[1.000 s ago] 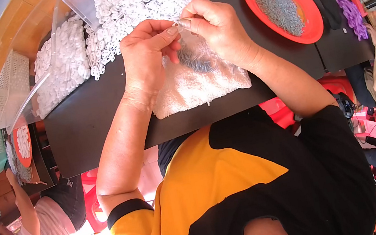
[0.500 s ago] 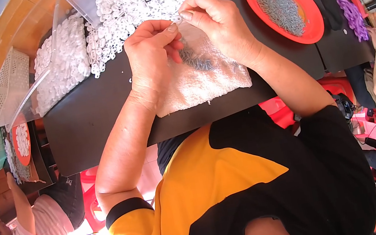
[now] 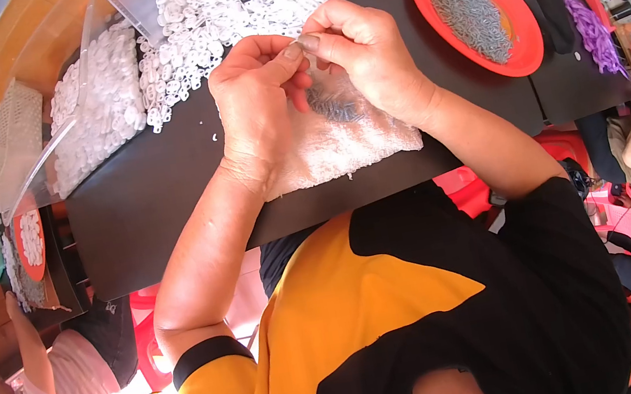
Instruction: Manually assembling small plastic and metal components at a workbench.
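My left hand (image 3: 252, 91) and my right hand (image 3: 366, 51) meet fingertip to fingertip over a folded, light-coloured towel (image 3: 326, 162). Each is closed in a pinch; whatever sits between the fingertips is too small or too hidden to name. Beneath them on the towel lies a small heap of thin grey metal pieces (image 3: 337, 110), which look like screws. Beyond my hands spreads a big pile of small white plastic pieces with holes (image 3: 241, 1). To the right, a red plate (image 3: 531, 48) carries many similar grey metal pieces (image 3: 471, 16).
At the left stands a clear plastic bin (image 3: 60, 144) beside heaped white pieces (image 3: 103, 99). Purple strips (image 3: 591, 25) and a black cloth-like thing (image 3: 548, 4) lie at the far right. A person in a striped top (image 3: 70, 376) works at the left; other people sit at the right.
My right hand has come slightly down and left, so its fingertips now touch those of my left hand. The heap on the towel looks the same.
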The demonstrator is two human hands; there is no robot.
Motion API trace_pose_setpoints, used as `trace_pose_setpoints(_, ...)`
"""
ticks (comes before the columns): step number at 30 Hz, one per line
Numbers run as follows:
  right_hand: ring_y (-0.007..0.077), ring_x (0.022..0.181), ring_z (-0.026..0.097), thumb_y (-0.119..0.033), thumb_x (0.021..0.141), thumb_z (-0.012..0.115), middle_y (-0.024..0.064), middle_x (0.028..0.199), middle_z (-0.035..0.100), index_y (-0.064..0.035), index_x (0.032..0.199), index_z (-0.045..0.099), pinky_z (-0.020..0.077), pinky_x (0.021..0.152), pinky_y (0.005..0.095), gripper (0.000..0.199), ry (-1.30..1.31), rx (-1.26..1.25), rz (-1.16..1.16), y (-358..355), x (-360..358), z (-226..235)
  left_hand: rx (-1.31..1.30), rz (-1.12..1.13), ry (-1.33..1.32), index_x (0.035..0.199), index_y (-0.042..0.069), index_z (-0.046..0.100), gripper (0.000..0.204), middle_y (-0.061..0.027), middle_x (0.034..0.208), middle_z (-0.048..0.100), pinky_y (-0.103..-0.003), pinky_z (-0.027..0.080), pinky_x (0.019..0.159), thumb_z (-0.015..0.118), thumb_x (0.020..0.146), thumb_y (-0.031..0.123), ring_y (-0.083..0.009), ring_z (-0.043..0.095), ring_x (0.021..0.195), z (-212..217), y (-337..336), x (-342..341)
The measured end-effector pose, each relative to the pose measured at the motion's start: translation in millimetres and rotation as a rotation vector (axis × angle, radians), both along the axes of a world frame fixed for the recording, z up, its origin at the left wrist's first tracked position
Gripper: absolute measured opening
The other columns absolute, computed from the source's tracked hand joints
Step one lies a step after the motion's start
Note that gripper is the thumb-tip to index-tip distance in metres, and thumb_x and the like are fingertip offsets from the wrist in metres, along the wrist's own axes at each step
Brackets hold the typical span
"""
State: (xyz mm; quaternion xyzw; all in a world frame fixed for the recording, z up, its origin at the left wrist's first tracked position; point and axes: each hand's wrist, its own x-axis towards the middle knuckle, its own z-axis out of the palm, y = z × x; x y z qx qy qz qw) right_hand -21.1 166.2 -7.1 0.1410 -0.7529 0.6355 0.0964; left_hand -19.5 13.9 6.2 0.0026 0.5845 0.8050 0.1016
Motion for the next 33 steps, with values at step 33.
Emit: trace_pose_setpoints(33,0.0136,0.071,0.064,-0.008,0.089,0.06,0.006,0.082,0.065,0.0008,0.098,0.064,0.0458,0.06,0.0226,0.013,-0.397,0.085,0.12,50,-49,37,0.129,0.004,-0.021,0.085,-0.005,0.062,0.01,-0.0115,0.074,0.063,-0.027,0.044,0.046,0.064,0.081,0.004,-0.016,0.058,0.058,-1,-19,-20)
